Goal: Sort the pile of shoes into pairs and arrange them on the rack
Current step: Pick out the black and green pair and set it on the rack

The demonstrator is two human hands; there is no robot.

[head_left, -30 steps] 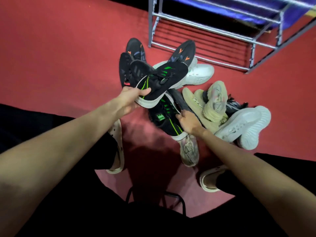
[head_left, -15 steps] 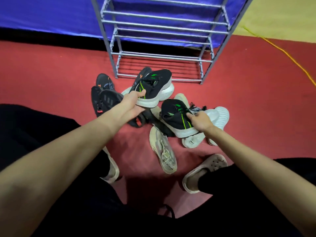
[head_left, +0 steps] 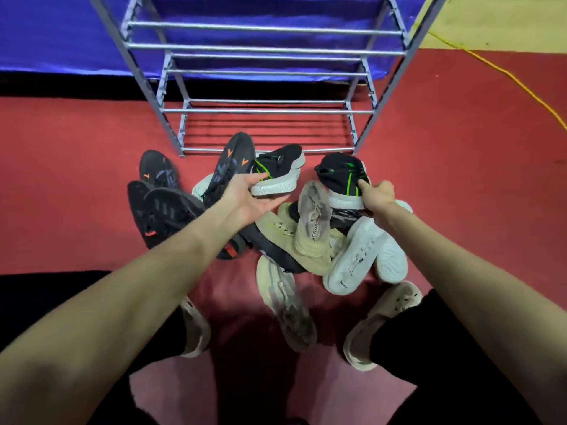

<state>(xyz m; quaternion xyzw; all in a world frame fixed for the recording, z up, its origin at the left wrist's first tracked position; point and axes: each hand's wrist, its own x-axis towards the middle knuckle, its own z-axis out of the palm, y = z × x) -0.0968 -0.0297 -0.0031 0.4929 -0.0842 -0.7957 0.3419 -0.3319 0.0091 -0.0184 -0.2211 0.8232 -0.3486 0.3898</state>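
My left hand (head_left: 249, 199) grips a black sneaker with green accents and a white sole (head_left: 280, 171), lifted above the pile. My right hand (head_left: 376, 196) grips the matching black-and-green sneaker (head_left: 340, 176) by its heel. Both shoes hang just in front of the bottom shelf of the grey metal rack (head_left: 264, 111), whose shelves hold nothing. Beneath them lies the pile: beige sneakers (head_left: 313, 222), white sneakers (head_left: 365, 250), black sneakers with orange marks (head_left: 159, 210).
Red carpet (head_left: 76, 179) covers the floor around the pile. A blue tarp (head_left: 61, 32) hangs behind the rack. A yellow cord (head_left: 518, 84) runs across the floor at the far right. My feet in beige clogs (head_left: 383, 320) rest near the pile.
Both hands have lifted the two black-and-green sneakers off the pile and carried them forward toward the rack. The view has tilted up, showing more of the rack.
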